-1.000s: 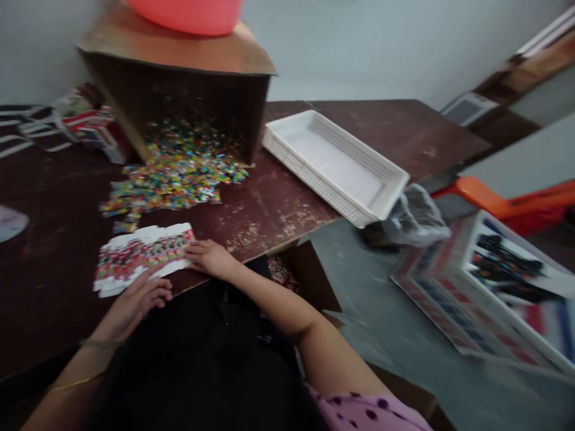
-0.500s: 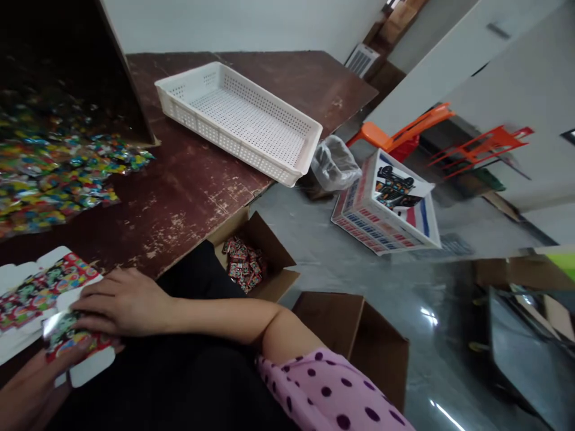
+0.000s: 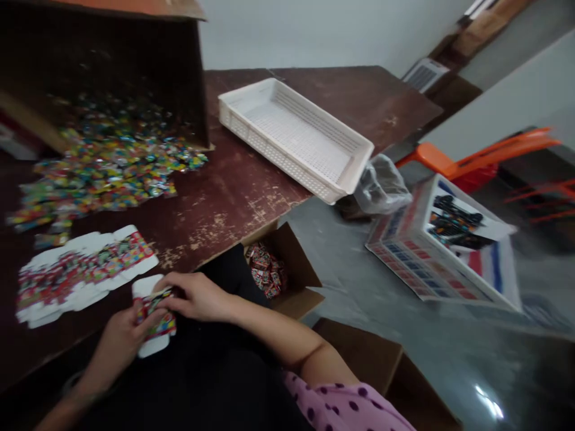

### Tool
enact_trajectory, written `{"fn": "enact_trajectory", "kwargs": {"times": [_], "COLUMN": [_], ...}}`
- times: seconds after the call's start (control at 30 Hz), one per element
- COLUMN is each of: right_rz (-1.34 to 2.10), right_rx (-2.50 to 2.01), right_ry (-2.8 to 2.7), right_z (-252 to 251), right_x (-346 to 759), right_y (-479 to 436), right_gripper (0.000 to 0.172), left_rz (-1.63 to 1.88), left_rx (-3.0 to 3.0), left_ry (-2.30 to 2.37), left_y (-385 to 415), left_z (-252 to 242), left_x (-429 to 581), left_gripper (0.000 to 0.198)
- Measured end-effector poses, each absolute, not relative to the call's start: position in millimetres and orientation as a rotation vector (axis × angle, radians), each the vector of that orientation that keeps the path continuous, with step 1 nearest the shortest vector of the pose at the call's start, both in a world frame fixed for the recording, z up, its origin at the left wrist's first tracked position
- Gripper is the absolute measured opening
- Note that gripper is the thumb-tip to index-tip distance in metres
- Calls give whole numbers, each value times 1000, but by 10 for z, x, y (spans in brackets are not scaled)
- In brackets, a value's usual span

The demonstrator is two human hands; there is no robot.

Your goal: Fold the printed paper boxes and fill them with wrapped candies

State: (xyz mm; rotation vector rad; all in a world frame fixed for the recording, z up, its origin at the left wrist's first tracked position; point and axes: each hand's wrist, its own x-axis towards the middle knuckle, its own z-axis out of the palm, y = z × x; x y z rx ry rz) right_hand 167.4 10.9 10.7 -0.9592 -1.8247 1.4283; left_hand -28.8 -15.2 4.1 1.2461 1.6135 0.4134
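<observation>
A small printed carton [image 3: 165, 326] with white end flaps is held over my lap near the table's front edge. My left hand [image 3: 121, 338] is closed on its left side, thumb across the printed face. My right hand [image 3: 193, 296] pinches the upper right part, its fingertips bent onto the carton. What lies inside the carton is hidden. Just left of the hands, a fanned row of flat printed cartons [image 3: 85, 269] lies on the brown table [image 3: 229, 179]. Behind that row, wrapped candies [image 3: 117, 161] spill from a cardboard box [image 3: 204, 90] on its side.
A white perforated tray [image 3: 291, 126] stands further back on the table. Below the edge, an open box [image 3: 300, 257] holds small red packets [image 3: 267, 269]. Another cardboard box [image 3: 363, 347], a lined bin [image 3: 381, 185], a checked crate [image 3: 417, 257] and an orange chair [image 3: 435, 161] are on the floor.
The view has swung left, showing more of the candy box and the whole carton row. My right hand has shifted from lying across the carton to pinching it; my left hand still holds it.
</observation>
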Motion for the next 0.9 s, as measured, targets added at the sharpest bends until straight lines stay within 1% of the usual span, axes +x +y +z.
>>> {"fn": "enact_trajectory", "kwargs": {"times": [0.07, 0.1, 0.13, 0.17, 0.2, 0.27, 0.33, 0.43, 0.47, 0.53, 0.6, 0.63, 0.7, 0.77, 0.8, 0.87, 0.9], "right_rz": [1422, 1488, 1604, 1746, 1903, 2216, 2452, 2640, 2656, 2661, 2640, 2581, 2304, 1942, 1812, 1727, 1735], "right_rx": [-1058, -1064, -1041, -1005, -963, -869, -799, -813, -854, -937, -994, -1024, -1070, -1043, -1017, -1000, -1020], "right_ry": [-1585, -1434, -1273, -1105, -937, -642, -424, -302, -312, -396, -573, -718, -1111, -1486, -1609, -1696, -1679], "right_z": [42, 8, -23, -49, -68, -91, -107, -147, -162, -179, -152, -120, -27, 58, 81, 69, 36], "right_x": [1639, 1620, 1605, 1597, 1595, 1608, 1622, 1588, 1560, 1495, 1441, 1425, 1409, 1401, 1395, 1373, 1360], "right_y": [-55, -122, -173, -208, -228, -231, -217, -230, -249, -297, -343, -362, -392, -415, -426, -443, -448], "right_gripper": [46, 47, 43, 38, 37, 37, 36, 35, 34, 33, 31, 29, 22, 17, 20, 29, 30], "left_rz": [629, 749, 825, 865, 863, 768, 631, 525, 529, 576, 621, 627, 601, 555, 535, 520, 521], "left_rx": [1201, 1152, 1128, 1129, 1163, 1298, 1466, 1647, 1667, 1613, 1426, 1294, 1030, 816, 726, 586, 537], "left_ry": [1593, 1549, 1506, 1468, 1442, 1416, 1368, 1209, 1152, 1121, 1170, 1192, 1186, 1146, 1128, 1064, 1004], "left_y": [-228, -278, -332, -386, -439, -530, -597, -666, -688, -732, -768, -776, -775, -761, -756, -758, -764], "left_z": [55, 54, 45, 29, 7, -43, -74, -50, -26, 24, 48, 42, -8, -94, -141, -225, -256], "left_x": [-222, -205, -203, -217, -247, -342, -451, -571, -591, -602, -584, -569, -538, -516, -511, -516, -526], "left_gripper": [43, 51, 56, 60, 61, 53, 41, 20, 17, 23, 30, 37, 49, 49, 46, 41, 40]}}
